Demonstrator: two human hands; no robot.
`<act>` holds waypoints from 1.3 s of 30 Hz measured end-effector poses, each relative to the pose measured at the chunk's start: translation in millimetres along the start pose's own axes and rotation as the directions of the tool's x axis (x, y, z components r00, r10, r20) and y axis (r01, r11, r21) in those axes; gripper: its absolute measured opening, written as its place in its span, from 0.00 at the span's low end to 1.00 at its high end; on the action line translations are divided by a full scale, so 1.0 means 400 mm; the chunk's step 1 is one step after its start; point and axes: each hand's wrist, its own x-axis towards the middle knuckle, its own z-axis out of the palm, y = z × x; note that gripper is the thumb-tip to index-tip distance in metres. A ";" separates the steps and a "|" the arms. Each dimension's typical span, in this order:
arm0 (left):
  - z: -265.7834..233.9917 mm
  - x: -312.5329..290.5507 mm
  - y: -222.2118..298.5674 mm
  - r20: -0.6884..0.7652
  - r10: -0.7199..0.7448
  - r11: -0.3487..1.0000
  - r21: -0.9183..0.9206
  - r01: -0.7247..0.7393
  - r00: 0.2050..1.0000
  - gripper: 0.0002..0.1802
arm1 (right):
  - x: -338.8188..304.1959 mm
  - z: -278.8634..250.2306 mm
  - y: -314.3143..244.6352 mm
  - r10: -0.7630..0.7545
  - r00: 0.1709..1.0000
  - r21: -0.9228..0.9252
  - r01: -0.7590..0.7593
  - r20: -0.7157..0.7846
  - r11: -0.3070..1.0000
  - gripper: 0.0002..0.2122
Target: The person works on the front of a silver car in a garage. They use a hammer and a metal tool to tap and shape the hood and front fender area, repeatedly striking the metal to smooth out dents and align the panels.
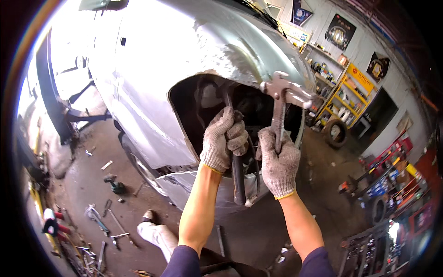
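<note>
My left hand (223,139), in a grey knitted glove, is closed around a dark metal bar (238,182) that runs from inside the open wheel arch (203,104) down past the sill. My right hand (278,161), gloved the same way, grips the handle of a metal hammer (285,92), whose head is raised level with the arch's rim. The arch belongs to a silver car (157,60) lifted above the floor, with no wheel in it. What the bar's upper end touches is hidden in the dark arch.
Loose hand tools (99,217) and a cordless drill (114,184) lie on the concrete floor at lower left. A tyre (335,133) leans by yellow shelving (341,99) at right. Tool racks (392,184) stand at far right. My white shoe (157,233) is below.
</note>
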 end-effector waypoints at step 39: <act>-0.032 0.037 0.024 0.046 -0.125 0.988 -0.084 0.129 0.991 0.25 | 0.069 0.003 -0.029 -0.283 0.957 -0.572 0.266 0.062 0.776 0.15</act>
